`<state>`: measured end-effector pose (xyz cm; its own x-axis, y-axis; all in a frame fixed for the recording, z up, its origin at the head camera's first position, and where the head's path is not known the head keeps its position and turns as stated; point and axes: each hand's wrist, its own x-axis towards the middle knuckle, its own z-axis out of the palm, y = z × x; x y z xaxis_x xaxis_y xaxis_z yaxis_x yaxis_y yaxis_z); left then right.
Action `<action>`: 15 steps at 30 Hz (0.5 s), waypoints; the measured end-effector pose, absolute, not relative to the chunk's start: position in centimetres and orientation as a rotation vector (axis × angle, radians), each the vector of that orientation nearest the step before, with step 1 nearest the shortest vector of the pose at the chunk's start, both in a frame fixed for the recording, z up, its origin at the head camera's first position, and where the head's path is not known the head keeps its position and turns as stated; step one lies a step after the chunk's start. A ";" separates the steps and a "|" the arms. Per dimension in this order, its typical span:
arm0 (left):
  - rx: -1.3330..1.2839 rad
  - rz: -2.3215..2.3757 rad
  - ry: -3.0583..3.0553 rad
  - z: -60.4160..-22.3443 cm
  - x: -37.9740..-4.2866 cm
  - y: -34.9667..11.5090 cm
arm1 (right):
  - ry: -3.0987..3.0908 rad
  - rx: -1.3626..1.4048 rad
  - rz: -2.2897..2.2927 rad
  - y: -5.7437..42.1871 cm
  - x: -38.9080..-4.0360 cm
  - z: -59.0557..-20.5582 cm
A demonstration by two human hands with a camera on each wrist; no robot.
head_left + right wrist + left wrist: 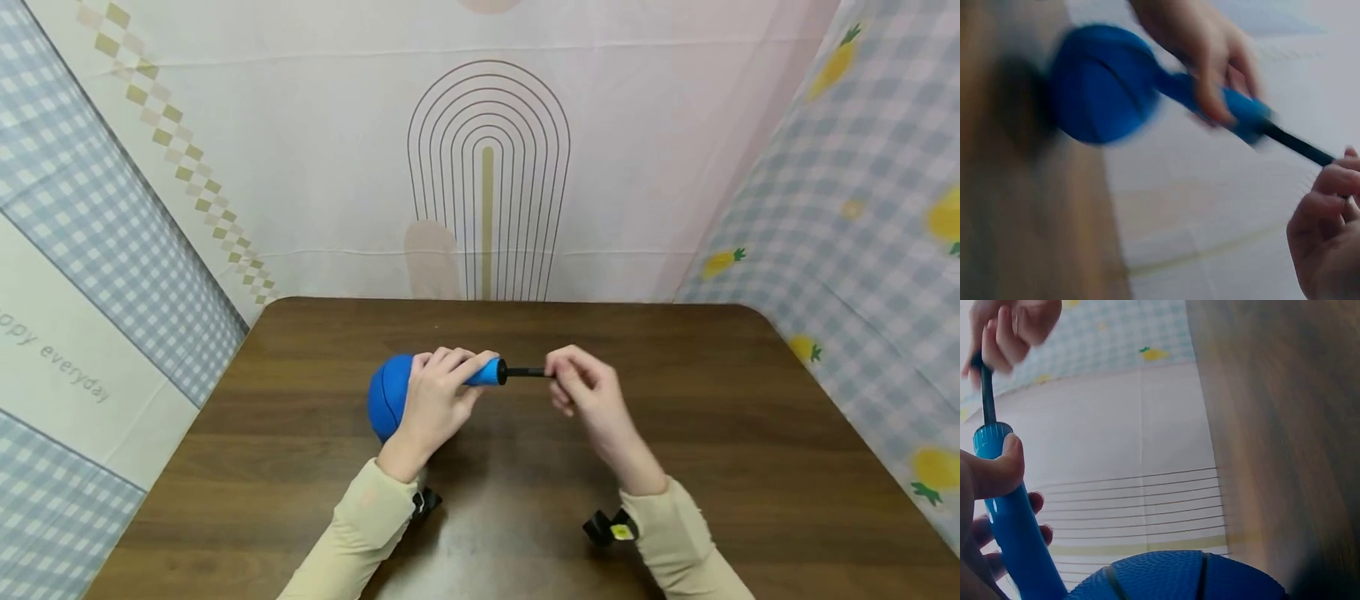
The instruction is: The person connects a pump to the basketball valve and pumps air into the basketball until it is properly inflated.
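My left hand (437, 398) grips the blue barrel of a hand pump (487, 372), thumb along its side near the ribbed black-ringed end. A thin black pump rod (527, 372) sticks out of that end toward the right. My right hand (588, 390) pinches the rod's outer end, where the fingers hide the handle. At the barrel's other end is a blue ball (386, 397) with dark seams, partly behind the left hand in the head view. In the right wrist view the ball (1100, 87) and barrel are in line, joined end to end, blurred.
Beneath the hands is a brown wooden table (300, 500). A white printed cloth (337, 167) hangs behind it, with checked cloths (840, 250) at the sides. Black wrist devices (611, 528) are strapped below the beige sleeves (675, 533).
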<state>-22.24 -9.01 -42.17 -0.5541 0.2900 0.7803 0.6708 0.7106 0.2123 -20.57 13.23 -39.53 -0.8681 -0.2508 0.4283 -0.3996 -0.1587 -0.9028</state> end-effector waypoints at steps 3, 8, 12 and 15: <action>-0.747 -0.636 -2.162 -42.2 -22.0 -8.6 | -2.055 0.718 2.161 11.6 -20.5 -40.5; -0.762 -0.645 -2.170 -42.1 -22.2 -8.8 | -2.058 0.673 2.145 11.6 -20.4 -40.2; -0.710 -0.667 -2.159 -42.1 -22.6 -9.5 | -1.872 0.662 2.260 13.5 -20.4 -39.0; -0.692 -0.673 -2.153 -42.2 -22.7 -9.5 | -1.754 0.687 2.301 14.4 -20.3 -38.7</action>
